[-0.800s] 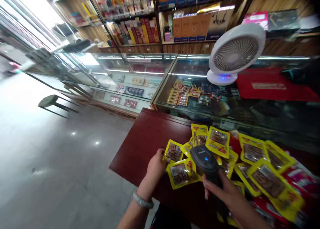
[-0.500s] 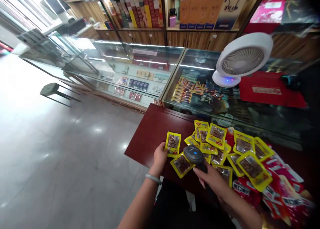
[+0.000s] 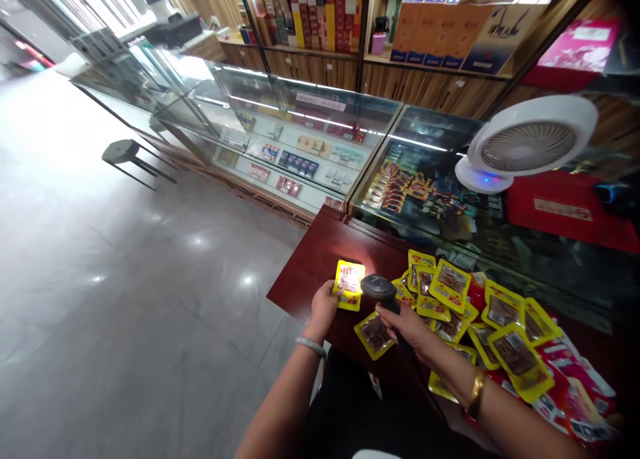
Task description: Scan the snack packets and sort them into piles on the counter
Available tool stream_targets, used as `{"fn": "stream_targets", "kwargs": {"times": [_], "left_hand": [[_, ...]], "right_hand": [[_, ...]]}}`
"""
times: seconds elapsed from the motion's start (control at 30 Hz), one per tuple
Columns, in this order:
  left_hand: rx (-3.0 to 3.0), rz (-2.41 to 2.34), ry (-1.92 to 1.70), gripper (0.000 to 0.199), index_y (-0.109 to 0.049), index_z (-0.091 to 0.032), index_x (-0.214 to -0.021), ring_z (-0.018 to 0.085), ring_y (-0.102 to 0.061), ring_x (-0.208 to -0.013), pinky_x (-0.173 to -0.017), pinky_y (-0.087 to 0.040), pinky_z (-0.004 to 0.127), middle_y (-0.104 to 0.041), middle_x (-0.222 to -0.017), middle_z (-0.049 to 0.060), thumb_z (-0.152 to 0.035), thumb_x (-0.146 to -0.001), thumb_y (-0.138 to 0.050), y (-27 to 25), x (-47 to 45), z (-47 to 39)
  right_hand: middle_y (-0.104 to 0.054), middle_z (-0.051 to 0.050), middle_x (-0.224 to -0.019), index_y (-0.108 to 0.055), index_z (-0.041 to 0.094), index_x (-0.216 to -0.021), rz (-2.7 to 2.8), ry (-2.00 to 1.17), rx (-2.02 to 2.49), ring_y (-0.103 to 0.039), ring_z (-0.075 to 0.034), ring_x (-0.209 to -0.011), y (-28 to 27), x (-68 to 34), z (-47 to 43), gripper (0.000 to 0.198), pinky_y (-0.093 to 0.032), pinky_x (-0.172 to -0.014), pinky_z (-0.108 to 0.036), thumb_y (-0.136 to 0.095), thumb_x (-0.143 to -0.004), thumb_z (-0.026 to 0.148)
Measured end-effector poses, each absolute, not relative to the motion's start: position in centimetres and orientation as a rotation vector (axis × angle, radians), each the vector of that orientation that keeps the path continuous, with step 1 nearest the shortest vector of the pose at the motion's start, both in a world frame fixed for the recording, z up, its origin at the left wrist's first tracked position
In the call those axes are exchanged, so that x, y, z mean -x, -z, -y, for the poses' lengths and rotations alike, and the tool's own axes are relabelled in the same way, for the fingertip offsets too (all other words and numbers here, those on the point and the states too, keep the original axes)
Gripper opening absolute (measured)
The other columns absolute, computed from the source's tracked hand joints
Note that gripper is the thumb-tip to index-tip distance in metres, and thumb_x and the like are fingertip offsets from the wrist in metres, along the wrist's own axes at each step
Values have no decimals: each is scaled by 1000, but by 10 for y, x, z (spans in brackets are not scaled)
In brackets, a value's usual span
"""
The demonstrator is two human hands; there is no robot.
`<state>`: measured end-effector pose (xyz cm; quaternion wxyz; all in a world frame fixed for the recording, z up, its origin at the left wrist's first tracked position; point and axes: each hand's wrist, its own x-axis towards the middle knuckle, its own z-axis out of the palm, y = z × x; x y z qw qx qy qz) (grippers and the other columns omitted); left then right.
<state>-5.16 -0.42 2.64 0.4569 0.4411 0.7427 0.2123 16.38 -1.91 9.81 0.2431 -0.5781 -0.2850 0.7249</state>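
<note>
My left hand (image 3: 325, 307) pinches the lower left edge of a yellow snack packet (image 3: 349, 280) over the dark red tabletop (image 3: 313, 259). Bright light from the scanner falls on that packet. My right hand (image 3: 404, 325) is wrapped round the handle of a black barcode scanner (image 3: 379, 287), whose head points left at the packet. Just below the scanner lies a single yellow packet (image 3: 374, 335), partly covered by my right hand. A heap of similar yellow packets (image 3: 450, 285) with brown contents spreads to the right.
Red and pink packets (image 3: 575, 385) lie at the right end. Behind the table stands a glass display counter (image 3: 320, 122) carrying a white fan (image 3: 530, 142) and a red mat (image 3: 560, 209). A stool (image 3: 123, 152) stands on the grey floor at left.
The scanner has moved beside the held packet, and its light now shines on it. My left hand still holds the packet. The whole view has shifted, with surroundings appearing further right.
</note>
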Motion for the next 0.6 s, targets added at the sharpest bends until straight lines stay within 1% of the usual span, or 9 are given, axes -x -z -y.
{"fn": "stream_targets", "kwargs": {"times": [0.23,0.37,0.47,0.6], "left_hand": [[-1141,-1859,-463,23,-68,-21,-103,16,-66,-82,-70,-45,22,-74,-98,3,-22,-81,-61,-22,57,-29],[-1193,-1901,-416,24,-67,-23,-107,17,-65,-84,-69,-43,23,-73,-99,4,-25,-84,-60,-26,55,-64],[-1301,-1942,-383,29,-65,-23,-113,19,-64,-92,-77,-44,25,-71,-105,7,-26,-85,-60,-34,57,-87],[-1551,-2183,-368,50,-57,-19,-129,25,-55,-111,-95,-39,33,-61,-123,13,-28,-81,-66,-51,57,-81]], "right_hand": [[-47,10,-53,-50,22,-87,705,-2023,1586,-36,-5,-36,-104,-159,8,43,-25,-37,-19,-74,-70,53],[-47,10,-52,-46,22,-82,709,-1989,1591,-36,-5,-36,-111,-161,-1,42,-27,-37,-19,-74,-71,52],[-46,11,-52,-44,23,-80,688,-1992,1592,-35,-5,-36,-111,-163,-2,43,-28,-38,-19,-74,-72,52],[-47,10,-54,-44,22,-78,702,-1994,1552,-37,-5,-38,-108,-170,6,42,-30,-39,-20,-74,-73,52]]}}
